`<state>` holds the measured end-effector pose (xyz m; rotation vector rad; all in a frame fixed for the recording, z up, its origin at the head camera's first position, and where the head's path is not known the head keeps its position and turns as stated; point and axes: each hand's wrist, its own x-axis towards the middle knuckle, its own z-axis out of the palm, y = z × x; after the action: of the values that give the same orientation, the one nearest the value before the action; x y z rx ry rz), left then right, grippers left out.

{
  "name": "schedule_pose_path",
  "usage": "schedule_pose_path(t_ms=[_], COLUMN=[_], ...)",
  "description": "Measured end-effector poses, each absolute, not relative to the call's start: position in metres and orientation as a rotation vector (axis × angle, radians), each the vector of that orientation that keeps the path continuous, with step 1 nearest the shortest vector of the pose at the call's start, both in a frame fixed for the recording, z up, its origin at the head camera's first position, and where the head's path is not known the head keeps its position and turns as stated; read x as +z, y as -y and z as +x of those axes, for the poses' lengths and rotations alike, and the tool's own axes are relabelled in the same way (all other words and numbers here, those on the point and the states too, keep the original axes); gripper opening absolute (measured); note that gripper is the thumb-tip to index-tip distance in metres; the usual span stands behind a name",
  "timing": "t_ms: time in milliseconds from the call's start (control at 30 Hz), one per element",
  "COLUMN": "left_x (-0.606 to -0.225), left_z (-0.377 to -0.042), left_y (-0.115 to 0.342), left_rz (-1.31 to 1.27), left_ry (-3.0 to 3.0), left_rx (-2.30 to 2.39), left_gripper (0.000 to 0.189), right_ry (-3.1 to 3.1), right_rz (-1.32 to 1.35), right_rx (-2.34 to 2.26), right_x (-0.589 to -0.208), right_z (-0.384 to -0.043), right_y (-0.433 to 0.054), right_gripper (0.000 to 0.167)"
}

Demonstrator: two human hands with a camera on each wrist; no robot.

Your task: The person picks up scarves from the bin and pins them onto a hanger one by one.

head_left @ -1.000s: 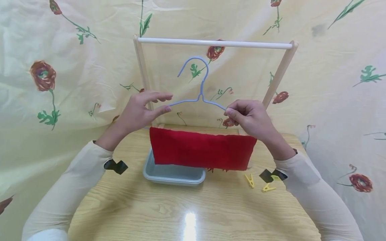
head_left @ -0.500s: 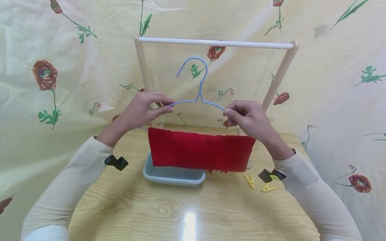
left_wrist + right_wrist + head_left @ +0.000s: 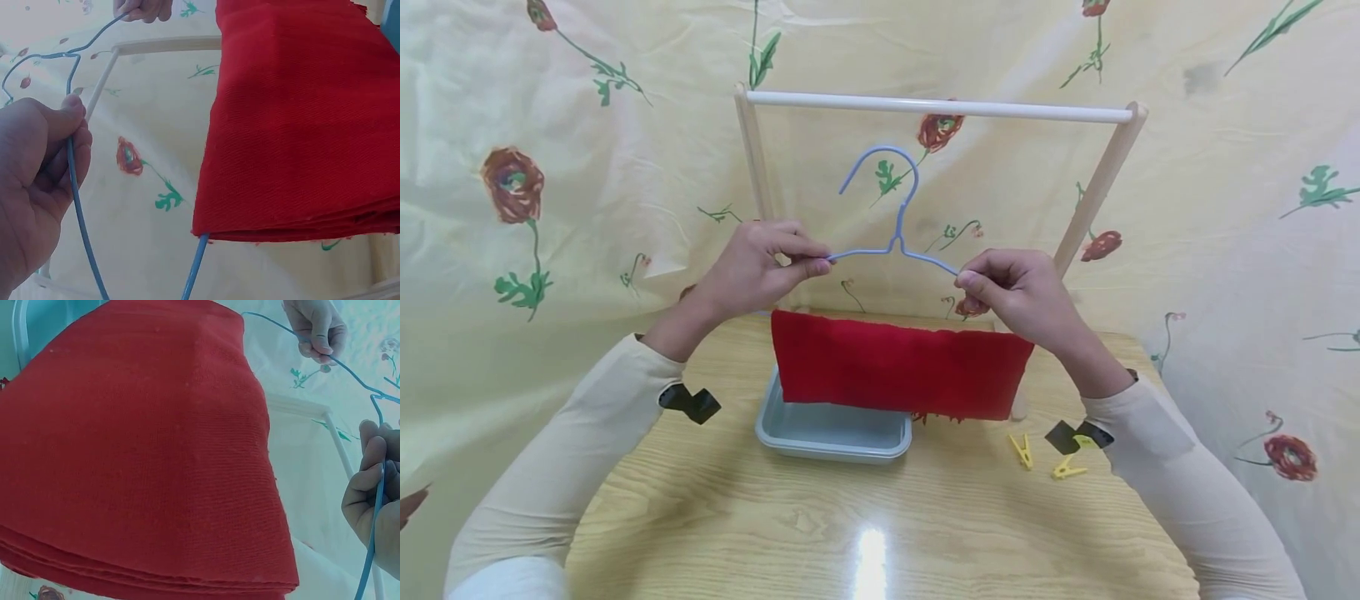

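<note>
A blue wire clothes hanger (image 3: 898, 242) is held up in the air, its hook at the top curving to the left. My left hand (image 3: 767, 262) pinches its left shoulder between thumb and fingers. On the other shoulder, my right hand (image 3: 1015, 292) grips the wire the same way. A folded red cloth (image 3: 898, 362) with layered edges hangs over the hanger's lower bar, below both hands. In the left wrist view, the blue wire runs across my left palm (image 3: 37, 169) and the bar enters the folded cloth (image 3: 300, 125).
Behind the hanger stands a rack with a white rail (image 3: 940, 107) and wooden posts. A grey-blue tray (image 3: 835, 457) sits on the wooden table (image 3: 775, 533), partly behind the cloth. Two yellow clothespins (image 3: 1021, 451) lie to the right. A red fringe shows beneath the cloth.
My left hand has closed its thumb and fingers onto the hanger's left shoulder. The cloth has lifted slightly, and my right hand has kept its grip.
</note>
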<state>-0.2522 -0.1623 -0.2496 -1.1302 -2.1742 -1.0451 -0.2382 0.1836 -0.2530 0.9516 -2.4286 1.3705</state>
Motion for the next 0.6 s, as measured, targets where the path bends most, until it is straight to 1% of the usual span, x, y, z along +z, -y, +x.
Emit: schedule_pose_path(t_ms=[600], left_x=[-0.256], left_z=[-0.251], left_y=[0.149], left_rz=[-0.978], left_ry=[2.094], left_rx=[-1.301], left_gripper=[0.012], right_ry=[2.477], right_rz=[0.936], right_rx=[1.356], right_x=[-0.245], right_z=[-0.233], right_y=[-0.189], right_gripper=[0.009])
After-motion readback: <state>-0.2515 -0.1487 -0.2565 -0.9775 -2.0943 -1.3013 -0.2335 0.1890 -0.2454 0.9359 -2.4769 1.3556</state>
